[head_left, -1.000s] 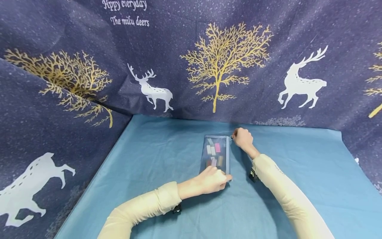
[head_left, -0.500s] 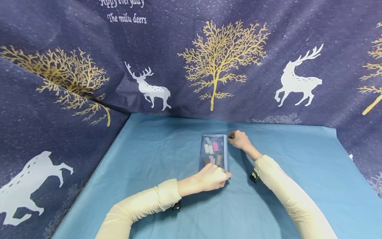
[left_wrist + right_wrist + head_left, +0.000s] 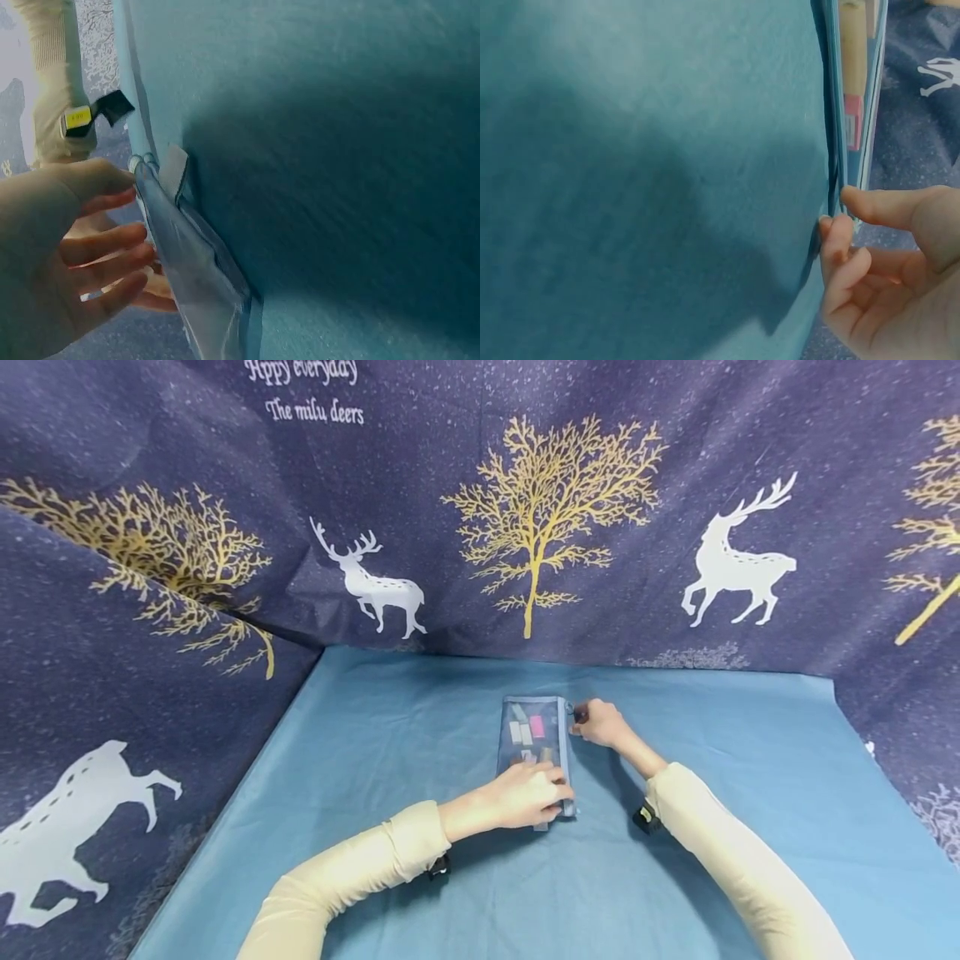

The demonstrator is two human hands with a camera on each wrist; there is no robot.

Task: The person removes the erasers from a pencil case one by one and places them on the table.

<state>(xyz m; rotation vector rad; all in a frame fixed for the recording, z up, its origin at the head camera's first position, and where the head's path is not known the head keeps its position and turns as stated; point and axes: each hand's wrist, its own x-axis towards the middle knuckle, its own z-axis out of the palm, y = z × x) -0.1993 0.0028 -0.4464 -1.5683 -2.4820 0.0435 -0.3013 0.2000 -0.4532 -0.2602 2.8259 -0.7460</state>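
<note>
A clear, blue-edged zip pouch (image 3: 509,745) lies on the blue cloth, its zipper side facing right. Through it show a pink block (image 3: 537,727), pale blocks (image 3: 521,733) and a tan piece (image 3: 853,52). My left hand (image 3: 525,795) lies over the pouch's near end, covering part of the contents. In the left wrist view its thumb touches the pouch corner and the other fingers are spread and loosely bent. My right hand (image 3: 602,725) is at the far right corner, beside a small ring (image 3: 569,708). Its thumb meets the pouch edge; its other fingers are loosely curled.
Blue cloth (image 3: 420,718) covers the table. Behind it and at the left hangs a dark blue curtain (image 3: 465,593) printed with white deer and golden trees. A small black device (image 3: 647,817) is strapped at the right wrist; another (image 3: 438,866) is at the left.
My right hand has come off the ring at the zipper's end and slid slightly nearer along the edge. My left fingers have loosened from the near corner and lifted, uncovering it.
</note>
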